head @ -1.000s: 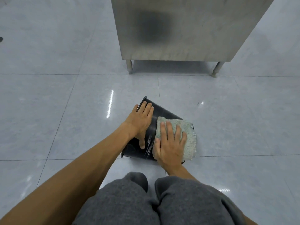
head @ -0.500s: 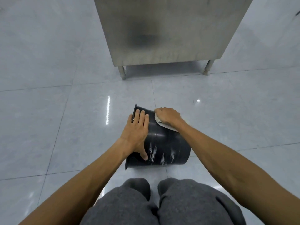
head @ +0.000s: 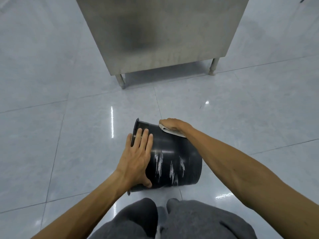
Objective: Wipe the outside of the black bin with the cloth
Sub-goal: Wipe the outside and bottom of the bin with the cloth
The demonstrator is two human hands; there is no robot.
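One round black plastic bin [head: 174,157] lies on its side on the glossy grey tile floor [head: 69,135], rim to the left, just before the person's grey-trousered knees [head: 138,219]. Right hand [head: 172,125] reaches over the far side; only a white edge of the one pale cloth [head: 172,132] shows under it, rest hidden. Its fingers curl down, pressing the cloth on the bin. Left hand [head: 138,157] lies flat, fingers spread, not clenched, approx. at the rim. Vs. 0.5 s ago: nearly same pose. White streaks on the near side. One steel cabinet [head: 162,31] behind, top cut off.
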